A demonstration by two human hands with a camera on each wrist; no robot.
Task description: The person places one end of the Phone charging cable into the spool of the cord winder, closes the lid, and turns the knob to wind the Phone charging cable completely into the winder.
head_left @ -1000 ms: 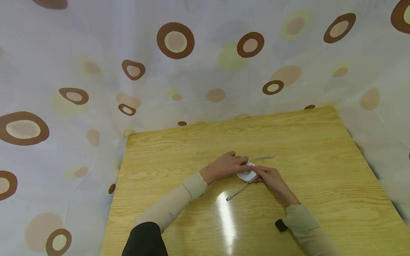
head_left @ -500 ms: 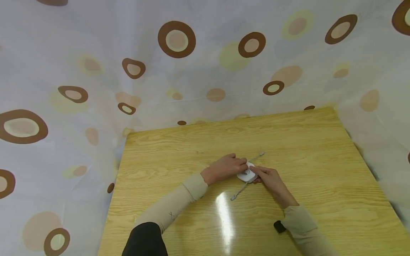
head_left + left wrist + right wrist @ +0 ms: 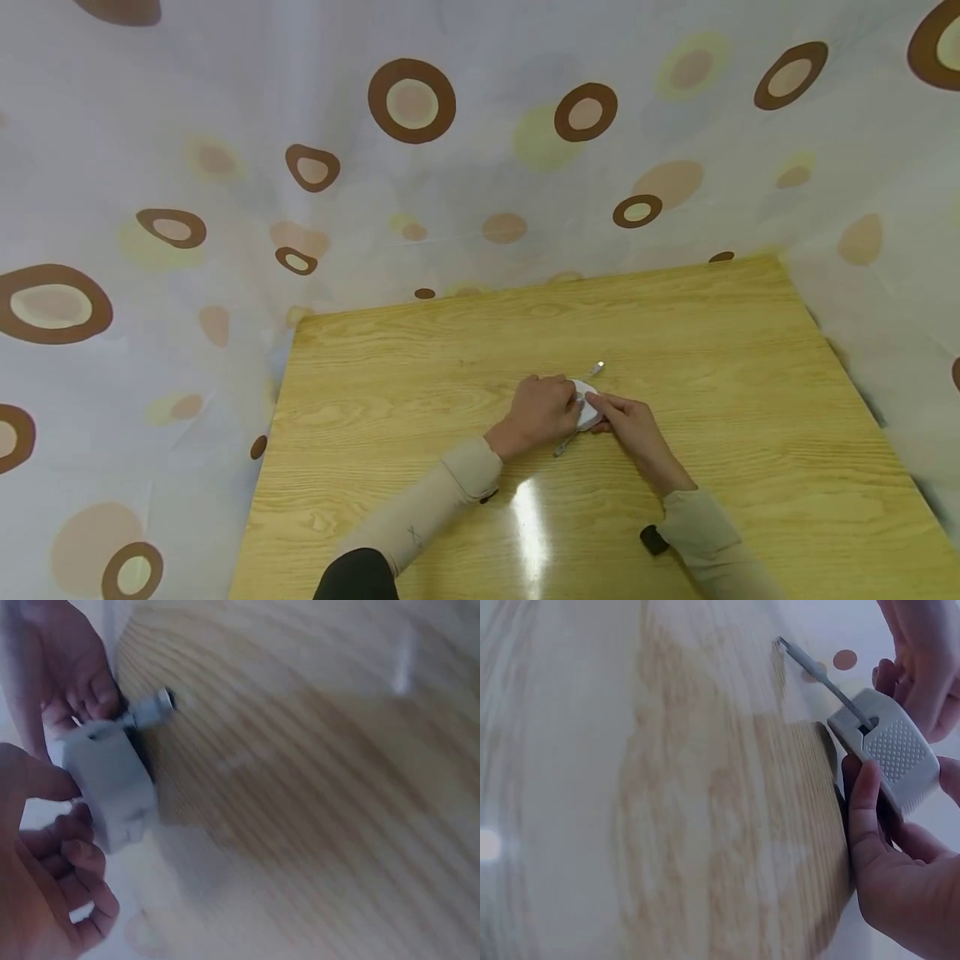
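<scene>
A white cable winder point(image 3: 587, 414) with a ridged rim and a dotted grip patch point(image 3: 900, 754) is held just over the table between both hands. My left hand point(image 3: 536, 414) pinches at its face with thumb and forefinger; the part pinched is mostly hidden. From the right, my right hand point(image 3: 633, 425) grips the case by its edge, thumb on top. Short grey cable ends stick out on opposite sides: one connector point(image 3: 597, 367) points to the far side, the other connector point(image 3: 561, 450) to the near side. In the left wrist view a connector point(image 3: 151, 709) sits close to the case.
A wood-grain table point(image 3: 420, 358) lies under the hands, with a bright glare streak near its front. Behind and at both sides hangs a white sheet point(image 3: 487, 167) with brown and yellow circles. A black strap piece point(image 3: 654, 540) sits at the right cuff.
Both cable ends have shortened, their connectors drawing nearer to the winder. My left hand has turned at the wrist and moved slightly nearer me. The right hand keeps its hold, almost still.
</scene>
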